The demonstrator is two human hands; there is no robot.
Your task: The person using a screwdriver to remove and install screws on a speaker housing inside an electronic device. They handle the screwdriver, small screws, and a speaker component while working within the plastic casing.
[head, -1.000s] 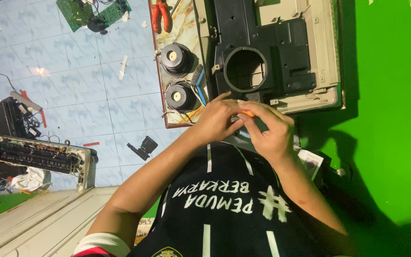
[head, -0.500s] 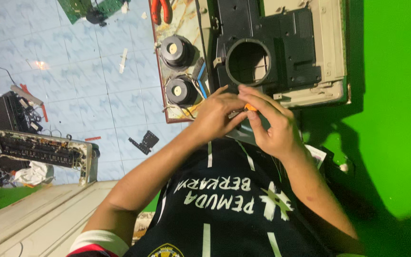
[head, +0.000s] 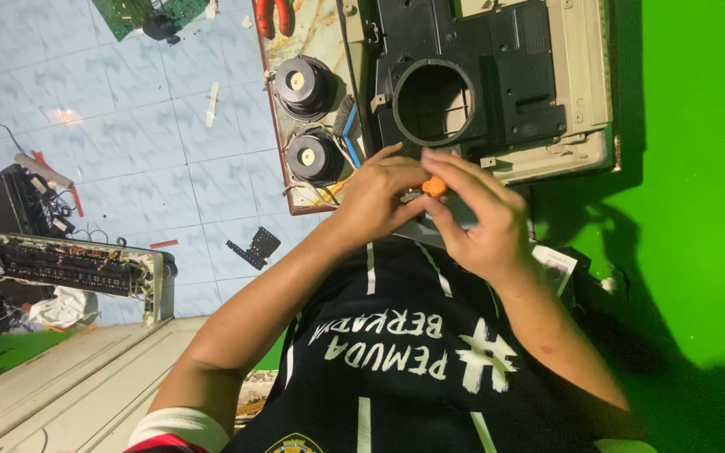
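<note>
Head view: orange piece [head: 435,186] between fingers [head: 455,168].

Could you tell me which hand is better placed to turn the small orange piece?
Probably the right hand: its fingers close over the orange piece, while the left hand only touches it sideways.

Two round black speaker cones [head: 305,122] crowd the space left of the black plastic housing with a round opening [head: 463,92]; open green floor [head: 690,168] lies to its right, unobstructed.
</note>
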